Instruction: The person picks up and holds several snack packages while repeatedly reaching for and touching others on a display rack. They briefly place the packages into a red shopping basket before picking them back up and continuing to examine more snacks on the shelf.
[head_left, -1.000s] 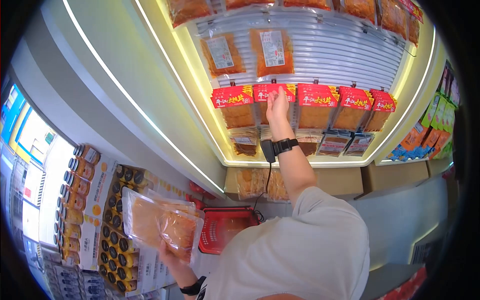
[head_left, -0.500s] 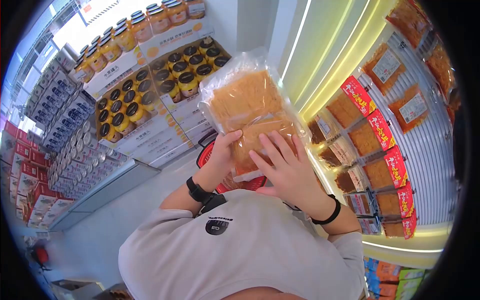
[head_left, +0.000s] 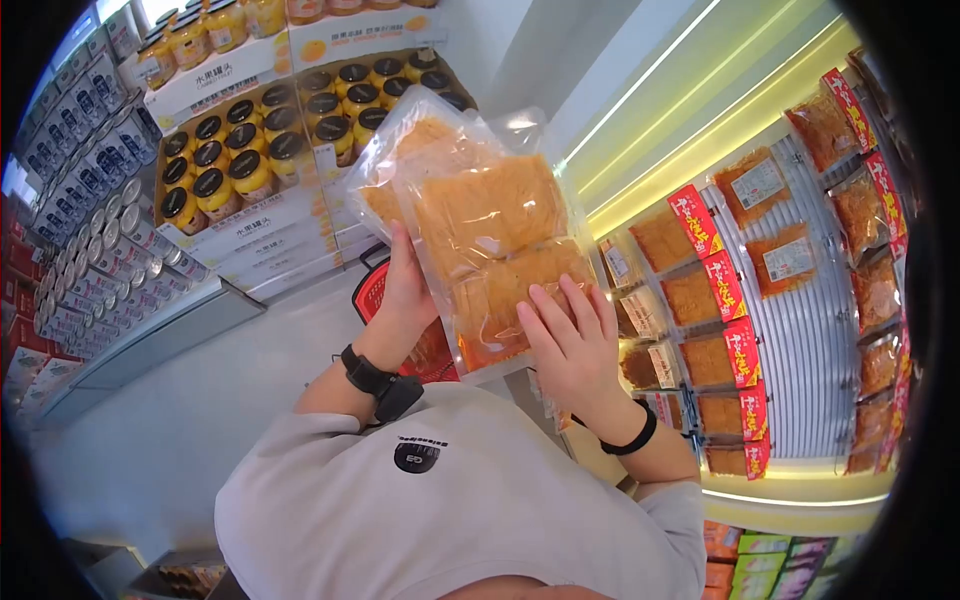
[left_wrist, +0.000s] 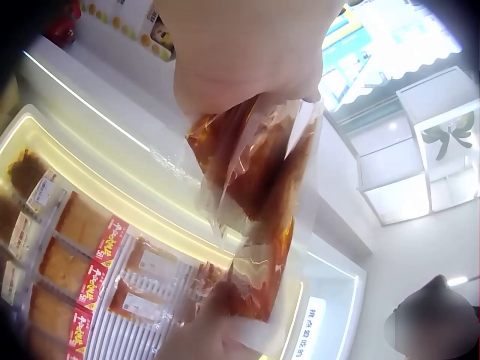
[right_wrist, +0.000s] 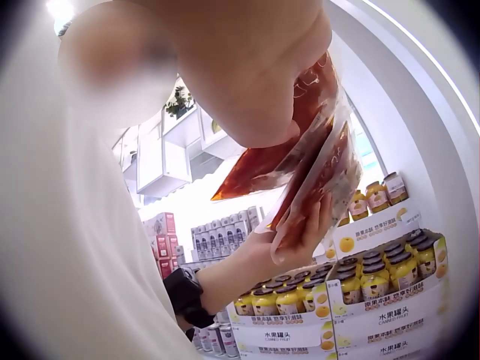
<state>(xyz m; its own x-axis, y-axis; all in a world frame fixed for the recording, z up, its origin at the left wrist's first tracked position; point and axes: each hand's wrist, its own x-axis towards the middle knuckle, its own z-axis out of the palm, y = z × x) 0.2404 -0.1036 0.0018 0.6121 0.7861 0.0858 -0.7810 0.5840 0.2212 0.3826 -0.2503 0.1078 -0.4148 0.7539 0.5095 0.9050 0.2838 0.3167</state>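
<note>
My left hand (head_left: 402, 295) grips the left edges of several clear sealed packets of flat orange-brown snack sheets. The rear packets (head_left: 430, 140) fan out to the upper left behind the front packet (head_left: 500, 205). Across the lower right of the front packet lie the fingers of my right hand (head_left: 575, 345); it pinches that edge, its thumb hidden in the head view. In the right wrist view the packets (right_wrist: 307, 172) stand a little apart at their edges, with left-hand fingers on the far side. The left wrist view shows their reddish edges (left_wrist: 259, 172) below the left hand.
A red shopping basket (head_left: 370, 292) is below the packets, partly covered by my left arm. Beyond it stand cartons of yellow canned-fruit jars (head_left: 245, 165), with cans (head_left: 120, 240) on the left. At right, a lit rack holds hanging snack packets (head_left: 690, 300) with red headers.
My right hand has come from the hanging packets to the held ones, and my view has turned left. Since half a second ago the packets have spread apart into a fan.
</note>
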